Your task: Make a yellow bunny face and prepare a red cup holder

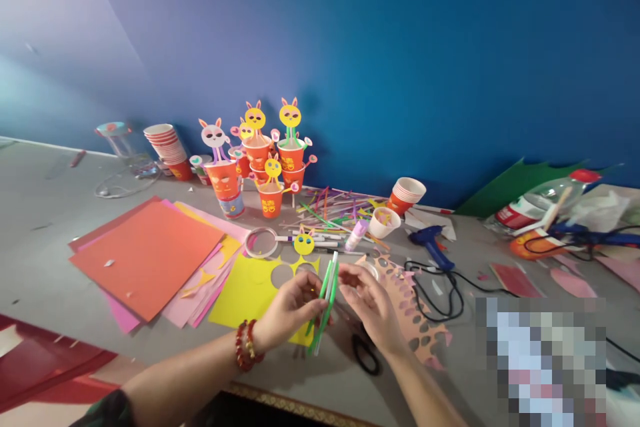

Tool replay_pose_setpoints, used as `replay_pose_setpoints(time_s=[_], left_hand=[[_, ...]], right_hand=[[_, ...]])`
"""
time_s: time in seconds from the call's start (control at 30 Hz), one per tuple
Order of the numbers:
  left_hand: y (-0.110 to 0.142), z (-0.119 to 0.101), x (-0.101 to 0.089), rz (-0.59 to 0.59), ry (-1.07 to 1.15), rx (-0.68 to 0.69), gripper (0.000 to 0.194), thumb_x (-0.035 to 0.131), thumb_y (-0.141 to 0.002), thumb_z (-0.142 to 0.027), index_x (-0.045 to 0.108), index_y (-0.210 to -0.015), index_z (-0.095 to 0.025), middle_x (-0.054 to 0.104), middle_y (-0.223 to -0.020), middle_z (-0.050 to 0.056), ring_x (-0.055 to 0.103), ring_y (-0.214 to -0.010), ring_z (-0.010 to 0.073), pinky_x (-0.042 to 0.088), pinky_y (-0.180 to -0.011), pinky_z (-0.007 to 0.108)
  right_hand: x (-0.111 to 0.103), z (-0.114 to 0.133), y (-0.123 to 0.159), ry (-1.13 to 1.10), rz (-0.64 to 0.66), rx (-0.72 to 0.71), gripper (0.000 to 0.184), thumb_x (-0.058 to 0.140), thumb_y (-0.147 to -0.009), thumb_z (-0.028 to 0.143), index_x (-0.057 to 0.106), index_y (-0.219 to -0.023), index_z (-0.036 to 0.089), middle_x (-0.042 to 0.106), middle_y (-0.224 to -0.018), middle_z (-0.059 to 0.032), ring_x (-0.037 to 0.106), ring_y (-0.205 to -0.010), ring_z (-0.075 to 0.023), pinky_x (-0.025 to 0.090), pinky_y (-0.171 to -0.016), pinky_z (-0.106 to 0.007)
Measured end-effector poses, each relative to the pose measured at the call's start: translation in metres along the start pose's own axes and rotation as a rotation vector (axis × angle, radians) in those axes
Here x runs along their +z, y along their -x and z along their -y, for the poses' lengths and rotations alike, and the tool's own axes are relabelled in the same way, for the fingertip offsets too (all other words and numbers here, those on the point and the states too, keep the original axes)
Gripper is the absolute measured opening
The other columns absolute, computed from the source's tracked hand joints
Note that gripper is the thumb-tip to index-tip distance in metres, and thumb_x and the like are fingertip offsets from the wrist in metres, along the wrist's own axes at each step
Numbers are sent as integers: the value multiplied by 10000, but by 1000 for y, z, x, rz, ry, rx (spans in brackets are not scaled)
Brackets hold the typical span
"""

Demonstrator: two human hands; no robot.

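My left hand (295, 307) is closed around a small bundle of thin green and white sticks (329, 293), held upright at a slight tilt above the table. Beside the bundle's upper part is my right hand (369, 303), its fingers apart and slightly curled; whether a fingertip touches the sticks is unclear. Under my left hand lies a yellow sheet (245, 287) with round holes. A yellow animal-face cutout (303, 244) rests just behind it. Scissors with black handles (367, 354) lie below my right hand, next to a peach sheet (415, 320) full of cut holes.
Decorated red paper cups (271, 201) with animal figures stand near the wall. Orange and pink sheets (150, 253) lie left. Loose coloured sticks (325, 210), a glue stick (356, 235), tape roll (261, 242), and blue glue gun (433, 245) with a black cable are behind and right.
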State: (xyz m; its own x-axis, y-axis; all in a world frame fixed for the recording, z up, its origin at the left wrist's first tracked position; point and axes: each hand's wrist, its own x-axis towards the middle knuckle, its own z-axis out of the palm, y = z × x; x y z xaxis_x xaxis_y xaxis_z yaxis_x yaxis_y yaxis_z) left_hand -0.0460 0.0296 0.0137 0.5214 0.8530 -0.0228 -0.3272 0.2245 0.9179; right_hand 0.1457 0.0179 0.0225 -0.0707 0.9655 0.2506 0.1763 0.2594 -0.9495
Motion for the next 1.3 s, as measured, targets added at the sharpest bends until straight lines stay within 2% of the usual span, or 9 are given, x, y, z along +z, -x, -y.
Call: replay_pose_setpoints(time_s=[0.13,0.3,0.4,0.5,0.6,0.8,0.97,1.03,1.3], left_hand=[[2,7,2,10,-61,-35,383,776,-791,-438,514,-864,-168,590,-718,-30,625,-564,92,497,-518,191],[-1,11,0,15,-36,-101,403,750,-804,-474,484,-867,-178,603,-712,-25,696,-607,144,504,-489,187],[-1,10,-3,17,-43,-140,386,740,-816,-464,485,-871,-180,606,-701,-33,692,-588,135,504,-472,174],[2,7,-4,64,-63,-165,342,716,-842,-449,522,-904,-174,622,-735,-22,679,-591,123,534,-482,183],[4,1,-2,129,-36,-209,336,690,-858,-459,530,-936,-175,649,-801,9,697,-628,150,554,-456,199],[5,-2,-1,137,29,-279,311,647,-888,-452,539,-976,-174,664,-844,43,735,-726,212,579,-448,229],[5,4,-8,184,35,-337,311,683,-877,-404,528,-1008,-168,708,-841,57,685,-527,138,552,-433,211],[5,5,-9,195,30,-339,307,686,-878,-392,527,-1010,-165,718,-849,68,679,-512,131,546,-426,202],[4,-5,0,156,124,-366,324,663,-873,-438,539,-992,-164,706,-885,97,753,-790,254,572,-419,218]], right_hand=[[5,5,3,-122,133,96,233,657,-887,423,640,-815,202,611,-799,-24,578,-759,-186,472,-699,-273],[7,2,4,-199,130,226,242,673,-892,413,611,-825,189,545,-717,20,499,-653,-135,400,-603,-235],[7,1,4,-206,137,254,259,697,-873,419,600,-824,184,514,-684,37,460,-614,-120,368,-568,-227],[7,4,3,-184,117,252,255,699,-869,411,593,-829,183,491,-674,48,434,-602,-111,348,-556,-225],[8,5,3,-169,106,259,248,699,-865,400,583,-814,187,485,-669,52,434,-601,-111,345,-555,-227],[6,1,3,-150,113,242,223,686,-877,383,579,-831,193,512,-684,49,460,-610,-117,367,-570,-232],[4,-2,5,-84,114,209,210,656,-909,380,574,-840,199,546,-723,35,509,-656,-131,398,-607,-237],[3,-2,6,-63,116,197,213,651,-915,382,568,-834,203,546,-723,36,511,-660,-132,403,-615,-238],[1,-3,4,-34,133,169,211,667,-902,378,571,-840,202,528,-714,40,491,-649,-127,396,-597,-230]])
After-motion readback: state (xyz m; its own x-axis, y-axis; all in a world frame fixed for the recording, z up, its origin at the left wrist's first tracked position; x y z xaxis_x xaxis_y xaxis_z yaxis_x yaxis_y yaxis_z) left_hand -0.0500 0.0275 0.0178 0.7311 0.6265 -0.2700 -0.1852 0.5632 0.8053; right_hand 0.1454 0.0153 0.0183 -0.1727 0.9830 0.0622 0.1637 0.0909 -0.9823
